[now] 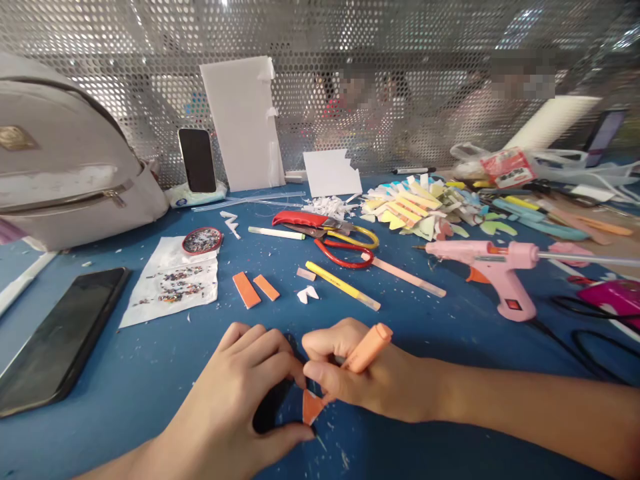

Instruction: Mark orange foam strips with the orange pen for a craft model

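My right hand [367, 373] is closed around an orange marker [369, 348]. Its tip end points down at a small orange-coloured paper piece [312, 407] on the blue table. My left hand [255, 380] pins that piece between thumb and index finger, at its lower and upper edges. Just beyond the hands lie a small white cut piece [307, 294], a yellow marker [343, 285] with its cap [306, 274] off beside it, and two orange strips [247, 290].
Red-handled scissors [345, 253] and a pink glue gun [487, 260] lie farther back, its cord trailing right. Paper scraps [405, 203] are heaped behind. Left are a phone [65, 333], a beige backpack [75, 160] and a paper sheet [175, 283] with beads. Perforated metal [310, 40] stands behind.
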A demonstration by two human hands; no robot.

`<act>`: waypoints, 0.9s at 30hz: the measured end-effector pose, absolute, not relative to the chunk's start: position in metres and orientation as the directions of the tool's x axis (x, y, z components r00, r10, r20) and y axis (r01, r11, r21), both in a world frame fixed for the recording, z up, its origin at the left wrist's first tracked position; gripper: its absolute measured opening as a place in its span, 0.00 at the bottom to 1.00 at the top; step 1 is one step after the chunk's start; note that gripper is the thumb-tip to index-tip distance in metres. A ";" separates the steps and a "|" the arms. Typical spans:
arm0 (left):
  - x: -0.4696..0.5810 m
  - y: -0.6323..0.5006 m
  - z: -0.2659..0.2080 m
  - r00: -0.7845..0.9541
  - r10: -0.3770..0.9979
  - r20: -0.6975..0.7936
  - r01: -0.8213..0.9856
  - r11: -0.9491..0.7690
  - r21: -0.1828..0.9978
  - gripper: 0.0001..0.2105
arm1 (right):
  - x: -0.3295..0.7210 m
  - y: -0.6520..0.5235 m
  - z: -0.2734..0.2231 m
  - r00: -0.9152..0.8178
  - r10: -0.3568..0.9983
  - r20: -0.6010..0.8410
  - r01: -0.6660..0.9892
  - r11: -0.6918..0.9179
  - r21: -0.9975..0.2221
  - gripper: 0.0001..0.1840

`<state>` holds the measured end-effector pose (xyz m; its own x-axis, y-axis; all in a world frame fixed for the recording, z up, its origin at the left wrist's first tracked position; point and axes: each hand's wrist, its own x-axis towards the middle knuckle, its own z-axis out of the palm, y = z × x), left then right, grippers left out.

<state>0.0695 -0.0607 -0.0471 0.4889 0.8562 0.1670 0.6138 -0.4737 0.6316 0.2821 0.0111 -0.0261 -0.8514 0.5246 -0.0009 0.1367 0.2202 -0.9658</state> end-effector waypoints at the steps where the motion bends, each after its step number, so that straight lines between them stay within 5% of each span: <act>1: 0.070 -0.061 -0.047 0.489 0.856 0.166 0.614 -0.473 0.632 0.14 | 0.282 0.011 -0.026 -0.847 0.531 -0.004 0.140 0.217 -0.966 0.24; 27: 0.071 -0.060 -0.043 0.487 0.861 0.145 0.638 -0.464 0.614 0.12 | 0.281 0.011 -0.026 -0.842 0.540 -0.006 0.140 0.208 -0.968 0.23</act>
<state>0.0712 -0.0601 -0.0435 0.4868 0.8614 0.1451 0.6384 -0.4642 0.6140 0.2814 0.0106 -0.0257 -0.8418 0.5398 -0.0061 0.1401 0.2075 -0.9682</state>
